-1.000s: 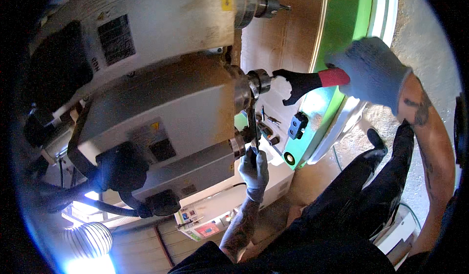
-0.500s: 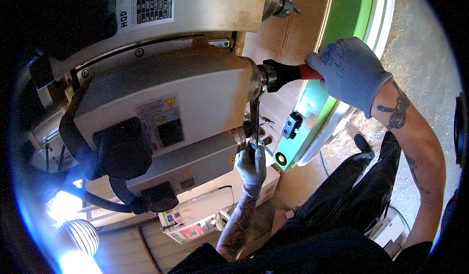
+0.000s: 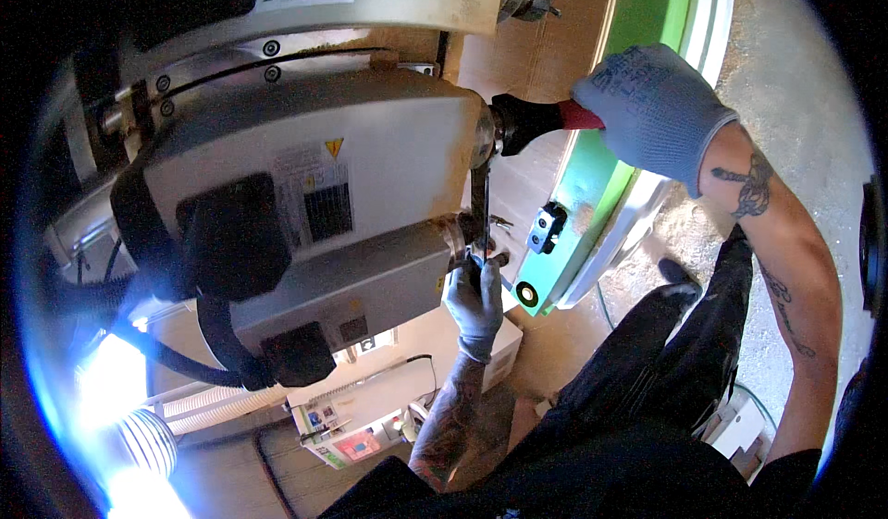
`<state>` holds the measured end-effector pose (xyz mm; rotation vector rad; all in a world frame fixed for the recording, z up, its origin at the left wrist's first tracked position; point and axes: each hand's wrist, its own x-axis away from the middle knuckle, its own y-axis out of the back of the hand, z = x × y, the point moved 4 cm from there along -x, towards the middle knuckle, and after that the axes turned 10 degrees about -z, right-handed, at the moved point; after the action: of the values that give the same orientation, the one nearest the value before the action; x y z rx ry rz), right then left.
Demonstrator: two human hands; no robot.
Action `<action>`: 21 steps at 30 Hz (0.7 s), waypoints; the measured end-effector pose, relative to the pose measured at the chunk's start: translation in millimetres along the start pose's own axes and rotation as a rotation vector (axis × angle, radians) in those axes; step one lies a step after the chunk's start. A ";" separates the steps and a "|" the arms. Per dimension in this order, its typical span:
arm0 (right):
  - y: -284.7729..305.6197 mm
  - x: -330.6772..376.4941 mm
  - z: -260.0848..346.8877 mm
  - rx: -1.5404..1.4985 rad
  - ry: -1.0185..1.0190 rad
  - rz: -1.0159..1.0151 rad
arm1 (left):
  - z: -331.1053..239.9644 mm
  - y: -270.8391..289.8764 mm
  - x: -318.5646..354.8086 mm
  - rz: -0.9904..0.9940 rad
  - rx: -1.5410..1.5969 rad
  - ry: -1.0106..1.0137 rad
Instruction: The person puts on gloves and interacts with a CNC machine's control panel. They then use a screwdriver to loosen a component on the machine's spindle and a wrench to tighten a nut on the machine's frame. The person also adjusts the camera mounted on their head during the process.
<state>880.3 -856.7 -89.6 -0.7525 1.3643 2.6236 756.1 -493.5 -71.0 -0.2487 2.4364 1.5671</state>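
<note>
My right hand (image 3: 655, 117), in a grey knit glove, is wrapped round the red grip of a wrench with a thick black head (image 3: 529, 125). That head sits over the nose of a boxy grey spindle motor (image 3: 393, 154). Below it, my gloved left hand (image 3: 474, 304) pinches the lower end of a thin dark flat spanner (image 3: 479, 206). The spanner stands nearly upright, its top end against the metal collar (image 3: 484, 138) beside the black head. The exact fit of both tools on the spindle is hidden.
Another spindle with a chuck (image 3: 525, 3) hangs above; a smaller motor (image 3: 379, 302) lies below. A green and white machine edge (image 3: 585, 200) carrying a black block (image 3: 548, 228) runs along the right. Cables and a ribbed hose (image 3: 146, 445) are at left, a white cabinet (image 3: 370, 413) below.
The view has shifted slightly, and the spindles sit a little higher in it. Both hands have moved up slightly in the view and keep hold of the same tools.
</note>
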 end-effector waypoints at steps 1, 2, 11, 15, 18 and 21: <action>3.2 5.6 7.5 0.017 -0.020 -0.035 | -1.7 -2.5 -1.2 -0.004 0.036 -0.003; 1.8 9.3 14.4 0.026 -0.032 -0.014 | -2.8 -5.0 -1.7 -0.007 0.074 -0.004; -7.3 13.4 43.0 0.391 -0.134 0.178 | 20.8 -1.9 -10.9 0.005 0.142 -0.090; 12.2 42.4 45.0 0.562 -0.360 -0.007 | -10.1 -21.8 -29.6 -0.063 0.065 -0.281; -26.7 62.7 76.8 0.667 -0.401 -0.070 | 9.3 -7.5 -14.1 -0.083 -0.078 -0.254; -11.4 -10.6 47.2 0.728 -0.391 -0.144 | 3.9 12.9 -14.1 -0.117 -0.155 -0.228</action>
<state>874.9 -811.2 -70.6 -0.2078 1.8451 1.8031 766.6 -484.5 -57.3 -0.2213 2.0949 1.6372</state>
